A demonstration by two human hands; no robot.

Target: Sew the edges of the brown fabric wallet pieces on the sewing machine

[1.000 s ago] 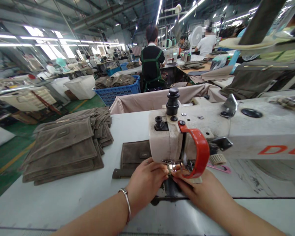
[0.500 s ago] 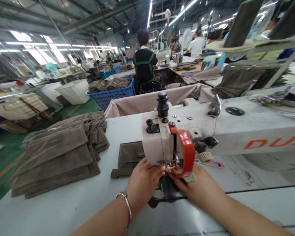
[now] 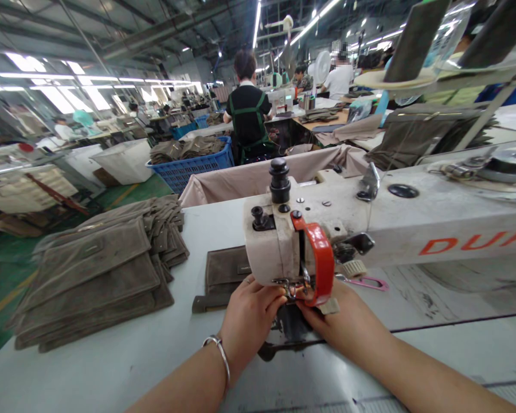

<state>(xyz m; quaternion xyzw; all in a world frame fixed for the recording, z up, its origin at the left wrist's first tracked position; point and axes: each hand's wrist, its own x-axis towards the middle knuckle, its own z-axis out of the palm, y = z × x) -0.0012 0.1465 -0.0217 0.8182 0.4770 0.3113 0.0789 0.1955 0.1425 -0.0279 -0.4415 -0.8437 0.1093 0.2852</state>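
A grey-brown fabric bag piece [image 3: 226, 265] with a small label lies flat behind the sewing machine head [image 3: 264, 255], which hides part of it. A narrow strap end [image 3: 208, 303] sticks out along its near side. My left hand [image 3: 251, 310], with a bangle at the wrist, has fingers and thumb pressed together on the work at the presser foot [image 3: 290, 289]. Opposite it, my right hand [image 3: 339, 315] is closed in at the foot, its fingertips partly behind the red guard [image 3: 322, 267]. What those fingertips grip is hidden.
A tall stack of grey-brown bag pieces [image 3: 90, 275] rests on the white table [image 3: 155, 355] at left. Scissors with a pink handle [image 3: 372, 283] lie beneath the machine arm. Beyond are a blue basket [image 3: 193, 172] of pieces, a pink cloth [image 3: 223, 182] and a seated co-worker [image 3: 247, 112].
The view has shifted slightly, so everything sits a little further left. Both hands stay at the presser foot, with no clear change in their hold.
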